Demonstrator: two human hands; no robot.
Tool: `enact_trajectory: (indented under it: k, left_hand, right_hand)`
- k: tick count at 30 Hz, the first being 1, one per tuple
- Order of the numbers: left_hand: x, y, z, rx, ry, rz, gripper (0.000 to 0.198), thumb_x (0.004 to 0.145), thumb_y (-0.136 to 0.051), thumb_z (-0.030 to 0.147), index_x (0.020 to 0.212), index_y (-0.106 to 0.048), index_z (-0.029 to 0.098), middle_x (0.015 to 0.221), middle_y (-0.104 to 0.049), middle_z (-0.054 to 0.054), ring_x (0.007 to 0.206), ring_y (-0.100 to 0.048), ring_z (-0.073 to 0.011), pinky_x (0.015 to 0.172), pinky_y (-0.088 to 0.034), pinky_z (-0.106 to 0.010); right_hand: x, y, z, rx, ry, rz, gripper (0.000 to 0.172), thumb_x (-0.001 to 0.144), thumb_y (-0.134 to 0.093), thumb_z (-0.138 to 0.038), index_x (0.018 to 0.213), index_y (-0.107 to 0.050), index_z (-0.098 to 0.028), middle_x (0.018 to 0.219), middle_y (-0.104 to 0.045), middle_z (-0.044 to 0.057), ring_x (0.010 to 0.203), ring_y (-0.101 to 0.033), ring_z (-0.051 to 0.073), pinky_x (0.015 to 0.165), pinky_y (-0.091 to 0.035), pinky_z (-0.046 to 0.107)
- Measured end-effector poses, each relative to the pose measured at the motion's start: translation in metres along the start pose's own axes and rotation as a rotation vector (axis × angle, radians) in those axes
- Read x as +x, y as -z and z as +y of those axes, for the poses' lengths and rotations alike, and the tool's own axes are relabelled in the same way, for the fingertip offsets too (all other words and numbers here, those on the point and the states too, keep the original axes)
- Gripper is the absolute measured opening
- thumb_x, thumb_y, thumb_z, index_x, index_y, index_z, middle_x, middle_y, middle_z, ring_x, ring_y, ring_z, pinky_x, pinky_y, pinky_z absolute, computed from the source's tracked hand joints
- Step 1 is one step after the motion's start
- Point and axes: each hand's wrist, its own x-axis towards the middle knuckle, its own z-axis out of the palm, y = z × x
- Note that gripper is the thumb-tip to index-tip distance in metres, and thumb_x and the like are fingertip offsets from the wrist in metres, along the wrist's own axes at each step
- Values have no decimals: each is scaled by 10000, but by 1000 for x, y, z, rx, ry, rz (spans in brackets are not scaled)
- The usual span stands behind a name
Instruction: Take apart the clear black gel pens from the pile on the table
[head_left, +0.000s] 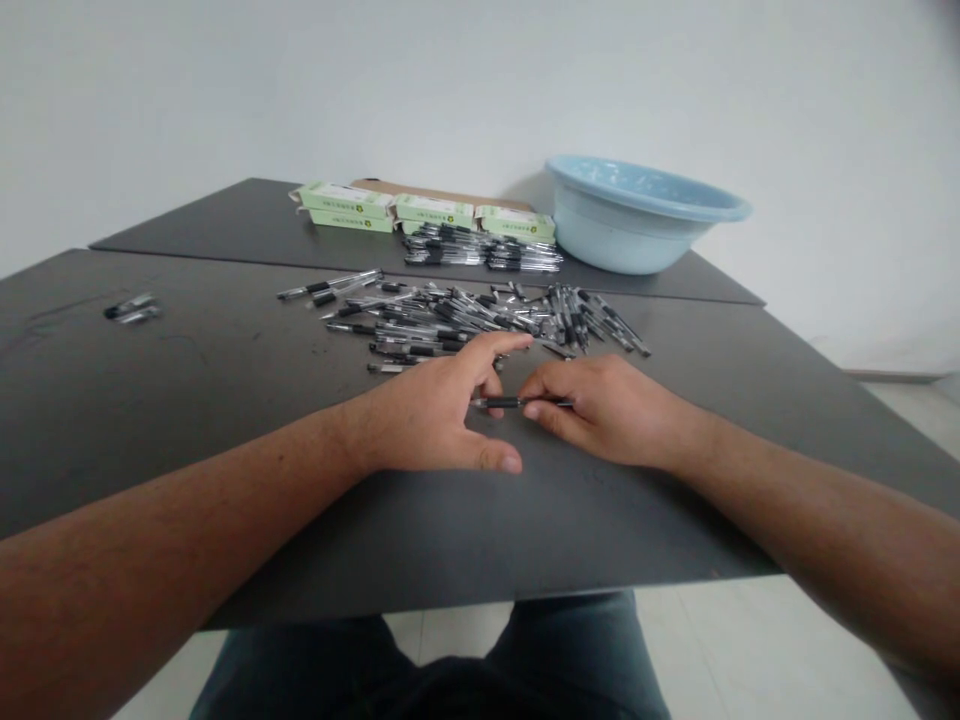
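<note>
At the left edge of the frame two stray pens (129, 308) lie on the dark counter (187, 400), well apart from everything else. At centre frame my left hand (431, 415) pinches one end of a single pen (517, 402), forefinger stretched out above it. My right hand (607, 410) has its fingers closed narrow round the other end, the pen level just above the counter. I judge the step as working this one pen between two grips; any move from here needs both pinches firm. Behind lie a loose pile of pens (465, 320), too many to count, three green boxes (435, 208) that I can count, and one blue basin (637, 215) at upper right.
</note>
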Motion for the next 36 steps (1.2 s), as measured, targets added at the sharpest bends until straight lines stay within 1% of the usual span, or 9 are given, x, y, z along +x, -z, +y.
enact_trajectory:
  k: [5, 8, 14, 19, 22, 25, 28, 32, 36]
  left_hand:
    - [0, 1, 1, 30, -11, 8, 1102, 679, -821, 607, 1556, -274, 223, 1034, -670, -80, 894, -660, -229, 774, -498, -332]
    - [0, 1, 1, 40, -12, -4, 1115, 684, -814, 614, 1566, -256, 221, 1036, -666, -80, 897, -656, -233, 774, -495, -330]
    - [1, 1, 3, 105, -32, -43, 1147, 687, -801, 638, 1583, -220, 218, 1043, -653, -82, 939, -651, -254, 786, -492, -336]
    - [1, -3, 3, 96, -40, 15, 1027, 750, -771, 600, 1561, -272, 219, 1082, -648, -88, 946, -640, -239, 803, -495, -338]
    - [2, -5, 3, 66, -44, 70, 862, 851, -694, 551, 1537, -298, 210, 1094, -643, -87, 777, -614, -164, 692, -483, -287]
    - [3, -7, 3, 14, -51, 152, 666, 955, -569, 507, 1495, -340, 192, 1132, -635, -94, 673, -565, -113, 613, -451, -253]
    - [5, -10, 1, -68, -67, 243, 565, 1006, -464, 520, 1441, -415, 164, 1112, -643, -103, 785, -601, -149, 713, -481, -285]
    - [6, -15, -4, -283, -58, 308, 612, 1016, -342, 605, 1437, -446, 172, 1128, -645, -132, 898, -613, -199, 777, -491, -324]
    - [8, -19, -6, -522, 9, 298, 671, 991, -303, 676, 1436, -453, 197, 1159, -645, -140, 957, -619, -229, 808, -504, -354]
  right_hand:
    - [1, 0, -2, 14, -1, -12, 167, 967, -560, -287, 1025, -692, -203, 885, -751, 29, 774, -686, 165, 705, -450, 273]
    - [1, 0, -3, 15, -1, -3, 161, 965, -566, -282, 1021, -694, -203, 885, -750, 25, 769, -684, 162, 705, -450, 270]
    - [2, -1, -5, 30, 29, -2, 172, 975, -560, -295, 1047, -691, -209, 953, -757, 31, 844, -702, 176, 759, -470, 284]
    - [3, -4, -6, 44, 28, -13, 166, 963, -571, -263, 1064, -687, -202, 1009, -761, 44, 905, -710, 191, 796, -481, 291]
    - [3, -5, -6, 57, 13, 21, 134, 945, -592, -250, 1020, -690, -197, 947, -762, 34, 831, -705, 175, 733, -467, 273]
    - [4, -6, -6, 61, 20, 38, 116, 941, -601, -255, 986, -686, -191, 892, -756, 31, 760, -686, 159, 677, -443, 264]
    - [6, -8, -5, 72, 43, 51, 117, 941, -609, -252, 1001, -683, -186, 914, -757, 34, 787, -692, 162, 696, -452, 265]
    - [6, -9, -4, 105, 75, 53, 115, 948, -605, -241, 1014, -685, -189, 928, -756, 20, 814, -698, 152, 733, -470, 258]
    - [6, -9, -4, 140, 111, 51, 97, 949, -604, -228, 994, -682, -194, 937, -749, 11, 832, -691, 141, 749, -471, 248]
